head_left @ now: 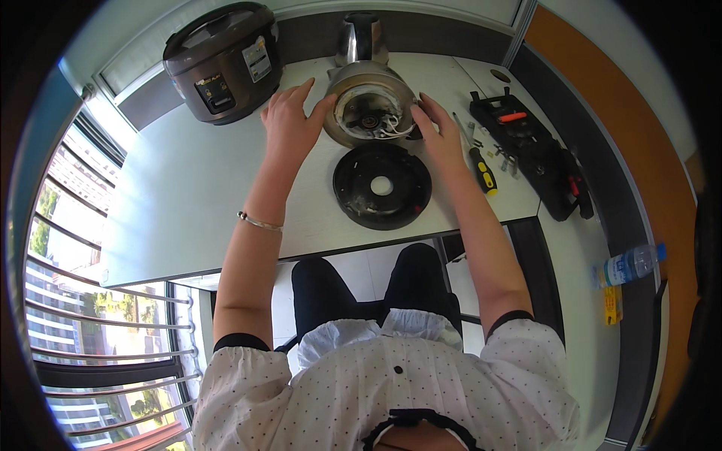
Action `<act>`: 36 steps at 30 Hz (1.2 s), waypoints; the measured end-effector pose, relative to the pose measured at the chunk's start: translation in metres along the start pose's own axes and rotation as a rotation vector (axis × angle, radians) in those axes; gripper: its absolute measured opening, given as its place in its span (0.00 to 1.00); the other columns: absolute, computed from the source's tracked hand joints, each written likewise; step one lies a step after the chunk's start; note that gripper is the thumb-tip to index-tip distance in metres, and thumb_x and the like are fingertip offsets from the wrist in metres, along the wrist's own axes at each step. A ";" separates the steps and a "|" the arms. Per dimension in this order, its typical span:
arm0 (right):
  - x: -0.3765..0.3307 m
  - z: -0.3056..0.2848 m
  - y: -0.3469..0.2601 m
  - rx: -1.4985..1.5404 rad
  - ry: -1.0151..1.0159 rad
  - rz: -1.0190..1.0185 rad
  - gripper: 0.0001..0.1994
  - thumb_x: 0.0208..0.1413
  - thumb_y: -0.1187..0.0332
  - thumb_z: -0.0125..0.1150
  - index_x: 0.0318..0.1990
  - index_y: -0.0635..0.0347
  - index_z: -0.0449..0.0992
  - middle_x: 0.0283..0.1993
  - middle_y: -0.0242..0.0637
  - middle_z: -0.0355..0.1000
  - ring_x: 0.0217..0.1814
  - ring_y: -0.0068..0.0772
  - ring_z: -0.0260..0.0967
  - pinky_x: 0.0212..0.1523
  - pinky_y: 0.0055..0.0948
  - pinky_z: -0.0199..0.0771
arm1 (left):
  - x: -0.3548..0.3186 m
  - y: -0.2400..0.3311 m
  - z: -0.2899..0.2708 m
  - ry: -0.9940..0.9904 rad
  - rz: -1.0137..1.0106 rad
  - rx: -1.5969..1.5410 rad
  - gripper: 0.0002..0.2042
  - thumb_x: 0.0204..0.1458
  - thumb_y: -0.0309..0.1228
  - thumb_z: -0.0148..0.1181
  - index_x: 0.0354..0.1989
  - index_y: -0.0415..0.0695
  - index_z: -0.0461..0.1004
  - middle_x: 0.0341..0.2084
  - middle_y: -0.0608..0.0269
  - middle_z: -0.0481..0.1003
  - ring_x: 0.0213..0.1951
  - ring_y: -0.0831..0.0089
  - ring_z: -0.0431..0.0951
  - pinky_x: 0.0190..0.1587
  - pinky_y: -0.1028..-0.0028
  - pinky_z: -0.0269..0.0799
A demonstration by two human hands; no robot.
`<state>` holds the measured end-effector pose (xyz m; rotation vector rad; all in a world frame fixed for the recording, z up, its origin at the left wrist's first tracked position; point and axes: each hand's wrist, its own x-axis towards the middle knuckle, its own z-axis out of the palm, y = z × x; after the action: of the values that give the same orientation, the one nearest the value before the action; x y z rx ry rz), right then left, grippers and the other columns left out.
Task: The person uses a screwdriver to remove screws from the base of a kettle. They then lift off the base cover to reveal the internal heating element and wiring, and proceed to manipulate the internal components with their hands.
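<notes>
A steel electric kettle (366, 83) lies tipped on the white table (188, 195), its open underside with white wires facing me. My left hand (289, 120) rests flat against the kettle's left side. The kettle's right rim is gripped by my right hand (440, 135). A round black bottom cover (382, 186), detached, lies flat on the table just in front of the kettle, between my forearms.
A brown rice cooker (223, 60) stands at the back left. A yellow-and-black screwdriver (481, 165) lies by my right wrist, with small screws and an open black tool case (530, 150) to the right. A water bottle (628, 264) lies further right. Windows run along the left.
</notes>
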<state>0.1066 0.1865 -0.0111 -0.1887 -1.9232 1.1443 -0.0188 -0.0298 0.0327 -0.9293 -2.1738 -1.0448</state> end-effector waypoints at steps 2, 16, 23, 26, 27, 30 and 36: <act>0.010 0.004 0.000 0.099 -0.068 0.114 0.29 0.56 0.52 0.60 0.56 0.69 0.70 0.49 0.52 0.74 0.51 0.37 0.73 0.52 0.29 0.69 | 0.001 -0.008 0.012 -0.045 -0.078 -0.018 0.25 0.52 0.50 0.60 0.51 0.43 0.76 0.44 0.58 0.77 0.52 0.59 0.70 0.56 0.58 0.57; 0.039 0.012 0.005 0.015 -0.029 0.138 0.22 0.56 0.55 0.62 0.48 0.68 0.77 0.40 0.43 0.78 0.41 0.29 0.76 0.44 0.26 0.73 | -0.021 -0.032 0.044 -0.091 -0.140 -0.217 0.16 0.57 0.41 0.54 0.32 0.40 0.78 0.25 0.47 0.75 0.29 0.48 0.74 0.33 0.61 0.69; 0.027 0.002 0.002 0.184 -0.125 0.187 0.23 0.56 0.59 0.63 0.52 0.68 0.74 0.46 0.44 0.76 0.50 0.29 0.72 0.53 0.26 0.68 | -0.020 -0.032 0.044 0.004 -0.247 -0.280 0.16 0.56 0.39 0.56 0.26 0.36 0.76 0.20 0.46 0.73 0.24 0.48 0.71 0.28 0.61 0.66; 0.024 0.002 -0.002 0.199 -0.187 0.174 0.24 0.57 0.60 0.63 0.55 0.69 0.71 0.49 0.45 0.75 0.54 0.30 0.70 0.56 0.27 0.66 | -0.019 -0.037 0.044 0.036 -0.243 -0.287 0.17 0.56 0.39 0.57 0.26 0.36 0.76 0.18 0.46 0.72 0.23 0.49 0.70 0.26 0.62 0.65; 0.023 0.003 0.000 0.214 -0.203 0.160 0.24 0.57 0.61 0.62 0.56 0.69 0.71 0.51 0.45 0.74 0.54 0.30 0.70 0.56 0.27 0.66 | -0.020 -0.037 0.043 0.036 -0.254 -0.284 0.16 0.56 0.39 0.57 0.26 0.36 0.76 0.18 0.46 0.71 0.22 0.49 0.70 0.26 0.63 0.65; 0.023 0.004 0.003 0.235 -0.238 0.126 0.25 0.58 0.62 0.62 0.58 0.69 0.69 0.53 0.46 0.73 0.56 0.31 0.69 0.58 0.27 0.65 | -0.019 -0.038 0.041 0.045 -0.268 -0.288 0.16 0.55 0.39 0.58 0.27 0.36 0.77 0.17 0.47 0.71 0.21 0.49 0.70 0.25 0.64 0.66; 0.023 0.004 0.007 0.246 -0.248 0.111 0.24 0.58 0.63 0.61 0.58 0.69 0.68 0.53 0.45 0.72 0.57 0.31 0.69 0.58 0.27 0.65 | -0.020 -0.037 0.042 0.069 -0.252 -0.300 0.15 0.55 0.39 0.58 0.30 0.37 0.79 0.18 0.48 0.72 0.21 0.52 0.72 0.26 0.65 0.67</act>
<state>0.0882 0.1997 -0.0034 -0.0195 -1.9817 1.5258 -0.0420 -0.0196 -0.0206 -0.7421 -2.1517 -1.5343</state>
